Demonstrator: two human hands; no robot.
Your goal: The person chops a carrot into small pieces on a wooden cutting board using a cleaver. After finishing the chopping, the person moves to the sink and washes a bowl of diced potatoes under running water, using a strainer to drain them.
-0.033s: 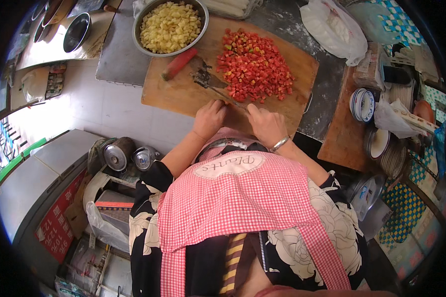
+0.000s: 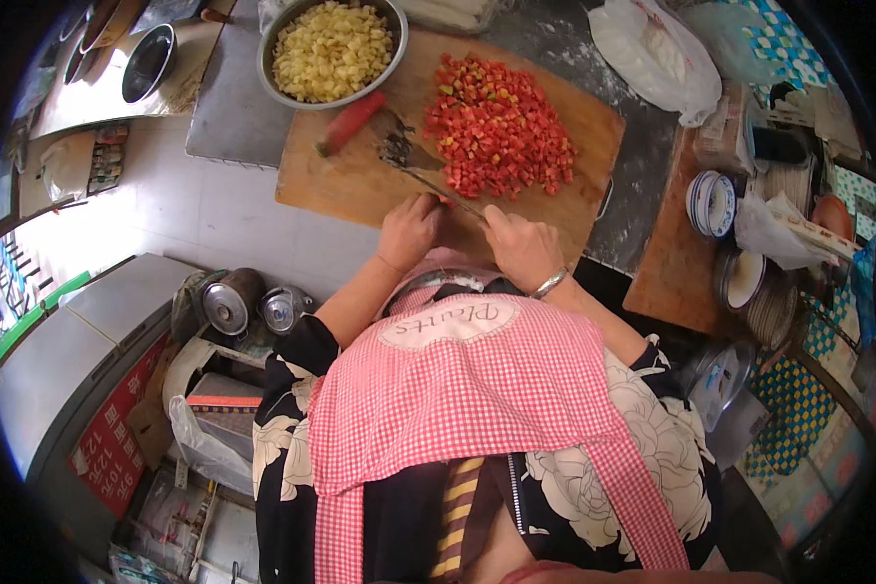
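My right hand (image 2: pixel 524 243) grips a knife (image 2: pixel 428 185), its blade slanting up and left across the near part of a wooden cutting board (image 2: pixel 307 180). At the board's near edge my left hand (image 2: pixel 409 232) is closed, fingers curled beside the blade. A bit of red carrot (image 2: pixel 446 201) shows at its fingertips; the rest is hidden under them. A whole red carrot (image 2: pixel 350 124) lies on the left of the board, next to a dark wet patch. Beyond the knife spreads a heap of diced red carrot (image 2: pixel 501 127) with some yellow bits.
A metal bowl (image 2: pixel 399 60) of pale yellow cubes overlaps the board's far left corner. A white plastic bag (image 2: pixel 652 58) lies on the floury dark counter (image 2: pixel 579 88) at the far right. Blue-rimmed bowls (image 2: pixel 712 204) stand to the right. Lidded pots (image 2: pixel 227 307) are at the left.
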